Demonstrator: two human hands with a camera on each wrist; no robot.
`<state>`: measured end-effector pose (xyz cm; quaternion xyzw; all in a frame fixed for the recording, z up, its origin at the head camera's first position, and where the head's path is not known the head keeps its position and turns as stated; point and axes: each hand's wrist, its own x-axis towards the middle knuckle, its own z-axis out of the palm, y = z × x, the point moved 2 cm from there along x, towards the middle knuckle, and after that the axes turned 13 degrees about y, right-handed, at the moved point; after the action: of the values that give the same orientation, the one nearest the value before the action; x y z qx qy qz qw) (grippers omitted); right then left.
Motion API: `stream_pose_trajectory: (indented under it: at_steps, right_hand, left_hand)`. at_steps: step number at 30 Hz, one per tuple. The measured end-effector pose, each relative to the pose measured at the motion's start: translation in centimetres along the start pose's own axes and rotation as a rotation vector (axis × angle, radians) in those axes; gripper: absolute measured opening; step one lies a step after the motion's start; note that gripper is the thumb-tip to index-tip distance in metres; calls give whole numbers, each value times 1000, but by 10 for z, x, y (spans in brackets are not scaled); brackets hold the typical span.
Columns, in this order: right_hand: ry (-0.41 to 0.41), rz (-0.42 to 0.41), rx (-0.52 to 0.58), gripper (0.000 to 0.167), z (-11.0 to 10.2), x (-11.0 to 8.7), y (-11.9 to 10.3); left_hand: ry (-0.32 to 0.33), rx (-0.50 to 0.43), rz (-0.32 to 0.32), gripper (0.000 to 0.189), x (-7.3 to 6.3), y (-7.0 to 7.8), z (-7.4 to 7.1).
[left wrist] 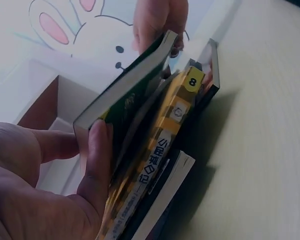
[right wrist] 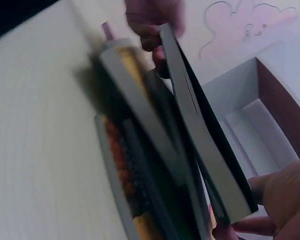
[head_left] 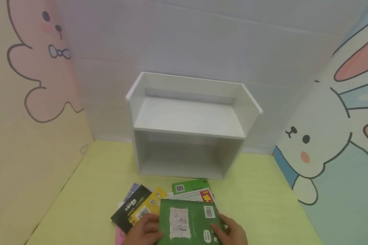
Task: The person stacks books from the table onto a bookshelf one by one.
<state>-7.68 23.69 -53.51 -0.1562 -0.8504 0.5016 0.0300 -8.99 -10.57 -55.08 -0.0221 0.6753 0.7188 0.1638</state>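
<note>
Both hands hold a green book [head_left: 196, 217] with a barcode and a pale picture on its cover, one hand at each side. My left hand [head_left: 144, 229] pinches its left edge between thumb and fingers; the left wrist view shows the thumb [left wrist: 97, 145] on one cover. My right hand [head_left: 233, 231] grips the right edge, thumb over the cover. Beneath the green book lies a loose pile: a yellow book [head_left: 145, 207], a black book [head_left: 132, 206], a white-and-pink book [head_left: 191, 195] and another green book [head_left: 188, 186]. In the right wrist view the held book's page edges [right wrist: 197, 122] stand tilted above the pile.
A white two-level shelf unit [head_left: 190, 132] stands behind the pile against the wall, with bare boards. The tabletop [head_left: 260, 200] is pale yellow. Cartoon-printed walls [head_left: 312, 153] close in the left and right sides.
</note>
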Motion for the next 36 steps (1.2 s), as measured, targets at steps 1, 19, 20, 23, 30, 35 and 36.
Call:
stream_pose_trajectory:
  at_steps: [1,19,20,23,30,35,36]
  right_hand:
    - [-16,19,37,72,-2,-1,0]
    - [-306,206,390,46,-45,-4,-75]
    - [-310,190,391,45,-47,-4,-80]
    - [-306,154,379,43,-53,-3,-96]
    - [-253,67,383,43,-66,4,-133]
    - [-224,3,397,44,-78,13,-158]
    - [-217,-12,393,44,-80,14,-162]
  left_hand:
    - [-18,-4,0,57,-1,0,-4]
    - [-144,-134,-27,65,-24,77,-31]
    - [-130,-116,-30,66,-25,83,-31]
    - [-81,-51,-55,70,-28,102,-32]
    - [-32,54,97,67,-25,148,-32]
    - [40,98,181,67,-23,175,-29]
    - [56,115,196,67,-22,180,-29]
